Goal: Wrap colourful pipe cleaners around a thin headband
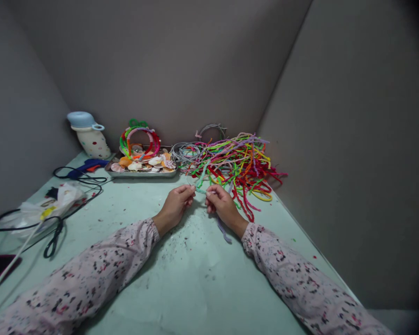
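Note:
Over the middle of the table, my left hand (pixel 175 204) and my right hand (pixel 225 207) pinch a mint-green pipe cleaner (pixel 200 191) from both sides. Its short middle stretch between my fingertips looks coiled, seemingly around a thin wire that arcs up behind my left fingers. A pale green length (pixel 203 174) rises from there towards the pile behind. Below my right hand, a lavender pipe cleaner (pixel 225 232) lies on the table, partly hidden by the wrist. Both fingertips are closed, and the exact winding is too small to make out.
A heap of coloured pipe cleaners (pixel 244 160) and coiled grey wire (pixel 187 152) lie at the back. Left of them, a metal tray (pixel 143 175) holds shells and wrapped rings (pixel 156 144). A bottle (pixel 92 139), blue-handled tool (pixel 85 168), cables (pixel 57 232) and plastic bag (pixel 64 200) occupy the left.

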`<state>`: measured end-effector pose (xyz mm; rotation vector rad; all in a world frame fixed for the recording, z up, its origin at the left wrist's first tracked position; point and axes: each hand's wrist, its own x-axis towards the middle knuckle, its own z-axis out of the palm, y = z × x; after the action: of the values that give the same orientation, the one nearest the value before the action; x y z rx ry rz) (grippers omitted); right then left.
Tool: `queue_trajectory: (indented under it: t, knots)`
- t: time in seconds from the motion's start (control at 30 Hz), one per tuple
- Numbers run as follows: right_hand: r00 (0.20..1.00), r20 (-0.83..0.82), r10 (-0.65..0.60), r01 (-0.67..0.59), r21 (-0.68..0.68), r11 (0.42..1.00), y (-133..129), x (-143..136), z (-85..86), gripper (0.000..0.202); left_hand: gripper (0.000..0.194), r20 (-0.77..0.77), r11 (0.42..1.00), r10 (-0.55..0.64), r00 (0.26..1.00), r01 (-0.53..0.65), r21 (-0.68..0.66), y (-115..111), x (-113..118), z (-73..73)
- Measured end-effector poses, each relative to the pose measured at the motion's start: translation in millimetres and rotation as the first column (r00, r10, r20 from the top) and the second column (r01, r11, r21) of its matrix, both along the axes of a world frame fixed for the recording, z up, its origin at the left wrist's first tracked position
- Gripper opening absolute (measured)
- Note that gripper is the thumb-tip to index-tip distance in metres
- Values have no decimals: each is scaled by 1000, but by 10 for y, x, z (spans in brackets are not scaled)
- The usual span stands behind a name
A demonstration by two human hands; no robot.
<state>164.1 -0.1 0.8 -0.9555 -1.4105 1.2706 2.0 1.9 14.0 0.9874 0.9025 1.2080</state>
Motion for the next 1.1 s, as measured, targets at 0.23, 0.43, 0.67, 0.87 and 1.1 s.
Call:
queue_trajectory:
  t: [0.23, 0.43, 0.67, 0.87, 1.1]
  knots:
    - [1000, -3, 11, -11, -1, 1000, -5, 1, -5, 17, 28, -35, 1000, 4, 999, -3, 14, -2, -3, -3]
    - [1000, 13, 18, -18, 0, 1000, -16, 3, 11, 16, 28, -17, 1000, -18, 1000, 18, 6, 4, -14, -11]
    - [1000, -3, 21, -21, -12, 1000, -8, 0, 9, 18, 28, 36, 1000, -27, 999, 26, 9, -2, -13, -5]
    - [1000, -12, 18, -18, -32, 999, 5, -2, 11, 21, 28, 59, 1000, -8, 998, 8, -8, 3, 1, 4]
    - [1000, -11, 12, -13, -30, 999, 13, -4, -9, 25, 27, 54, 1000, -17, 998, 17, -8, 1, -15, 6]
